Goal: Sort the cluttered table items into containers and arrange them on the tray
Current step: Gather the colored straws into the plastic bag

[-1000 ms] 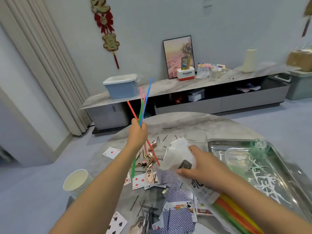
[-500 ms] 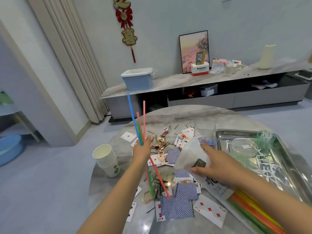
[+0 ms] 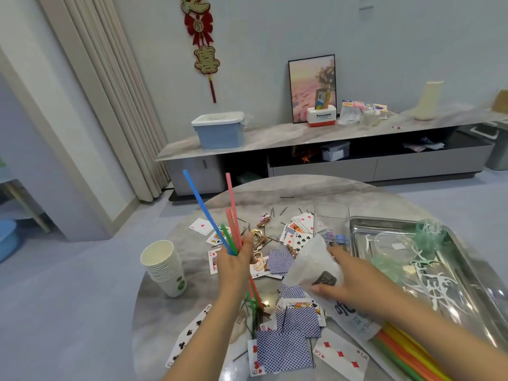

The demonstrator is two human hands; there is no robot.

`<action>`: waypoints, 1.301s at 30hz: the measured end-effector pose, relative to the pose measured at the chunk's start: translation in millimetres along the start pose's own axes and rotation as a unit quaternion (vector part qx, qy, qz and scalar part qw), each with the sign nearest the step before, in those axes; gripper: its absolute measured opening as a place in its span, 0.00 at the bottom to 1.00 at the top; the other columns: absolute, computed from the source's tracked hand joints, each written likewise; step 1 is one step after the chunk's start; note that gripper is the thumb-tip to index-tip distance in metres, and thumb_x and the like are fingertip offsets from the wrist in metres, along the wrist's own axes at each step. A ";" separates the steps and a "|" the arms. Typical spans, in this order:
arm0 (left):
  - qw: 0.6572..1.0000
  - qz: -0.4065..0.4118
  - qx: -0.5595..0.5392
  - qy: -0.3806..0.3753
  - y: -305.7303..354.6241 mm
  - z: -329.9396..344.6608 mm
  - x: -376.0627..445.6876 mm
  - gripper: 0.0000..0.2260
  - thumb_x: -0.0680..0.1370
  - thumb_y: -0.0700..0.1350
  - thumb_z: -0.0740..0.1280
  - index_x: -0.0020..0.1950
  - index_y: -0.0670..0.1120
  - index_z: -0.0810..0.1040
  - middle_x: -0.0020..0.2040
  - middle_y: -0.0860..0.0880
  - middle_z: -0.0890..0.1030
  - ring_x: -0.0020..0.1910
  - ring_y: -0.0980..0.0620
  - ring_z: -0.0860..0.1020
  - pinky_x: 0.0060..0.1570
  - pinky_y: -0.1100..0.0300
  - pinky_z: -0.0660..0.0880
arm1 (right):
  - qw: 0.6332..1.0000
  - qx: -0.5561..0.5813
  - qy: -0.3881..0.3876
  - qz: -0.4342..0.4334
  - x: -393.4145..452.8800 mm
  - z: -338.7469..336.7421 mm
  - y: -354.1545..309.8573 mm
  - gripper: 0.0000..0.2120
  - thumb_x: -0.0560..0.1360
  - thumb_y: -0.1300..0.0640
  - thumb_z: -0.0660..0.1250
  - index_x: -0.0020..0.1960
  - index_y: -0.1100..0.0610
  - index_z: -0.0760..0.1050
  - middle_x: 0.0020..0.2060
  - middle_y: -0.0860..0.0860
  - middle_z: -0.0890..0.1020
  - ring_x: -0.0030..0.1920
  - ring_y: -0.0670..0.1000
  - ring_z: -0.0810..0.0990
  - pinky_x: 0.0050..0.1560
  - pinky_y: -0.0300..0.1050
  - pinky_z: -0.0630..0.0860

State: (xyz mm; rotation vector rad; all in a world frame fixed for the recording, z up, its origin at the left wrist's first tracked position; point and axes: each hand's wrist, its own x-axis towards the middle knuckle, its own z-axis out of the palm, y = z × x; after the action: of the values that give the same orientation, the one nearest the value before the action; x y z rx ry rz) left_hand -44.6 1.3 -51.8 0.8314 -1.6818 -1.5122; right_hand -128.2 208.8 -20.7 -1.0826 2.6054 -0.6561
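Note:
My left hand [image 3: 235,266] grips a small bunch of coloured straws [image 3: 217,215], blue, pink, red and green, held upright above the round table [image 3: 154,306]. My right hand [image 3: 354,284] holds the open end of a clear plastic straw bag [image 3: 313,259]; more straws [image 3: 406,350], orange, yellow and green, lie inside it toward the lower right. Playing cards [image 3: 283,350], hairpins and hair clips [image 3: 261,237] are scattered over the table. A metal tray [image 3: 472,273] at the right holds a clear container [image 3: 390,243] and green and white floss picks [image 3: 431,273].
A stack of paper cups [image 3: 165,268] stands at the table's left edge. A clear plastic box [image 3: 331,220] sits just left of the tray. Behind the table runs a low cabinet [image 3: 302,149] with a blue bin [image 3: 220,130] and a framed picture.
The view has swung left and down. My left hand with the straws has dropped slightly and the bunch now leans left. My right hand keeps its hold on the bag.

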 end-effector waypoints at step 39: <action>0.836 -0.219 -0.502 0.038 49.9 8.1 5.4 0.21 0.80 0.48 0.59 0.29 0.48 0.58 0.19 0.54 0.57 0.15 0.58 0.56 0.13 0.68 0.53 | 0.991 -0.075 -0.068 -0.092 -9.8 10.3 7.5 0.44 0.59 0.23 0.60 0.71 0.39 0.56 0.59 0.42 0.73 0.58 0.43 0.70 0.55 0.39 0.70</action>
State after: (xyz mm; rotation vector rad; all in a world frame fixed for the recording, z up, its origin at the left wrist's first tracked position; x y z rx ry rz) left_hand -54.5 6.4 -2.1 0.6580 -0.4298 -2.2785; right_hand -122.0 217.3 -32.9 -1.3747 2.4906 -0.4097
